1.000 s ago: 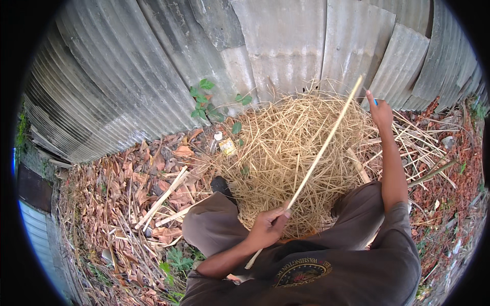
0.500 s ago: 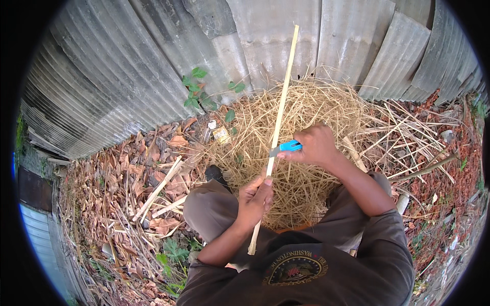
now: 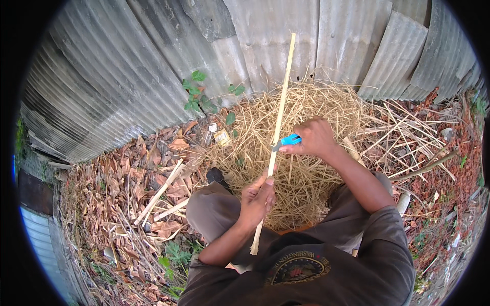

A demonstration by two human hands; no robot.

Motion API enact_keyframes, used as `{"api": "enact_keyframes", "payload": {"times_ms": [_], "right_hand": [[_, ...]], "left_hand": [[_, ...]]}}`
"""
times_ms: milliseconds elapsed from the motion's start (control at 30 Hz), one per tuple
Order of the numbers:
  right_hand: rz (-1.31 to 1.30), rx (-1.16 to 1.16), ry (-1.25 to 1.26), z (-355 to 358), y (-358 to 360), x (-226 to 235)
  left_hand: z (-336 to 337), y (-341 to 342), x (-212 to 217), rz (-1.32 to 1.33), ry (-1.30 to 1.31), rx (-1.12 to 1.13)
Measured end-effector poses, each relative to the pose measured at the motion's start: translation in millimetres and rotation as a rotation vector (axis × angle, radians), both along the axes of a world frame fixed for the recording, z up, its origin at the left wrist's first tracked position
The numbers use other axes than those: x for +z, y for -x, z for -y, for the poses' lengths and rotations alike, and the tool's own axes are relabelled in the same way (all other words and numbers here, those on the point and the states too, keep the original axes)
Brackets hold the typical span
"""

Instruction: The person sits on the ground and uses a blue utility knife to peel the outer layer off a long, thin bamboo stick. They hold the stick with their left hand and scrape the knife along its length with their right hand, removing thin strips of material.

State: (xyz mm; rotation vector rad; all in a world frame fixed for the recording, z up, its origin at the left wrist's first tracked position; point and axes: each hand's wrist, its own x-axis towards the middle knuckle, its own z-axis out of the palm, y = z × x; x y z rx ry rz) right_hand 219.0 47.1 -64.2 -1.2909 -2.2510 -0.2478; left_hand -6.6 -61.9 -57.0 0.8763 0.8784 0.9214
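Observation:
A long, pale split stick, which looks like bamboo, slants upward from my lap toward the metal wall. Around its lower part my left hand is closed, with the thumb lying along it. My right hand grips a blue utility knife. The knife's grey blade meets the stick a little above my left hand. Beneath both hands spreads a heap of straw-coloured shavings, between my bent knees.
Corrugated metal sheets stand as a wall behind the heap. Loose split sticks lie on dry leaves at the left, and more thin strips at the right. A small green plant grows by the wall.
The stick's top end has dropped slightly and tilted a little to the left. The blade's angle on the stick has shifted; both hands keep their holds.

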Motion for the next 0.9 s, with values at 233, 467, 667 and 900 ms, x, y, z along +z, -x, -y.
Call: {"api": "enact_keyframes", "payload": {"times_ms": [233, 467, 667, 900], "right_hand": [[-0.013, -0.354, 0.238, -37, -36, -4], [-0.029, -0.442, 0.122, -69, -79, -13], [0.079, -0.509, 0.064, -85, -137, -20], [-0.331, -1.077, 0.028, -49, -255, -58]], "left_hand": [[13, -2, -2, -0.039, -0.041, -0.104], [17, 0, 2, -0.121, -0.018, -0.181], [16, -2, -11, -0.074, -0.057, -0.233], [38, 30, -14, -0.234, -0.055, -0.161]]}}
